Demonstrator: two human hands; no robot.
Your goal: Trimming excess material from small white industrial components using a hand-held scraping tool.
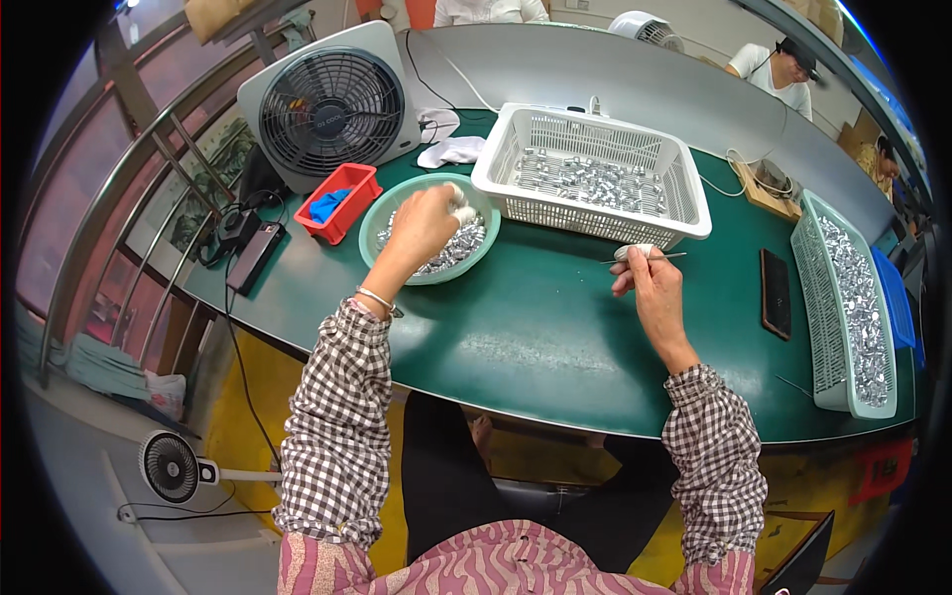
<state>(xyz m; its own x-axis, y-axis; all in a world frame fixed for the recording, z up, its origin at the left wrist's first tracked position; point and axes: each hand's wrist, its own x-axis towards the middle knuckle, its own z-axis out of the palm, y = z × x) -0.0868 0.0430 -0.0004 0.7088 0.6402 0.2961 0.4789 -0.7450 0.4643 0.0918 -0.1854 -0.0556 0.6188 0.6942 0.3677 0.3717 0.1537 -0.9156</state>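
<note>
While the white basket [593,171] of small silver parts sits at the back of the green table [535,327], my left hand [424,226] hangs over the green bowl [382,213] of the same parts, fingers pinched narrow. My right hand [650,283] is closed on a thin metal pin [670,257].

A dark rectangular phone [774,294] with a blank screen lies flat on the green table [535,327], right of the white basket [593,174].

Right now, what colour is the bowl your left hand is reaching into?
The bowl is pale green, seen in the head view.
</note>
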